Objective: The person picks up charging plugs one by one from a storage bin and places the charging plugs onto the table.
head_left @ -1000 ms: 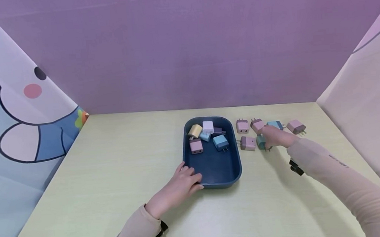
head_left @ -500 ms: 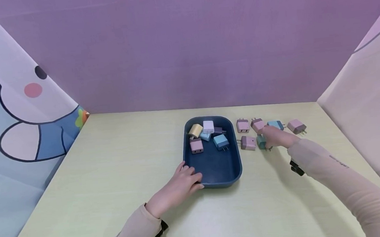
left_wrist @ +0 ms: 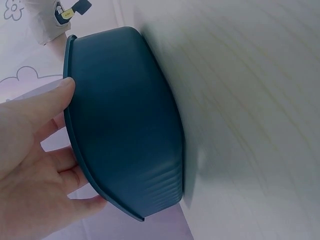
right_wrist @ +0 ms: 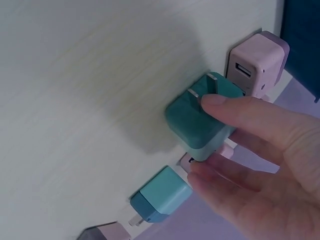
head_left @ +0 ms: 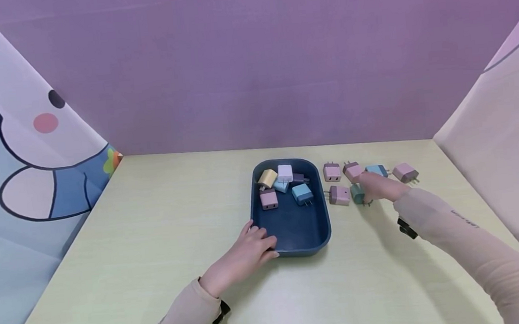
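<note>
At the near-left corner of a dark blue tray, my left hand grips the rim. The left wrist view has the thumb on the outer rim and the other fingers behind it. My right hand, to the right of the tray, pinches a green plug charger between thumb and fingers, its two prongs beside the thumb. Close by lie a pink charger and a blue charger. Inside the tray are several chargers, among them a yellow one, a white one and a blue one.
More pink chargers lie on the pale table right of the tray: one near its rim, another beside that, and one farthest right. A purple cloth wall stands behind, with printed cloth on both sides.
</note>
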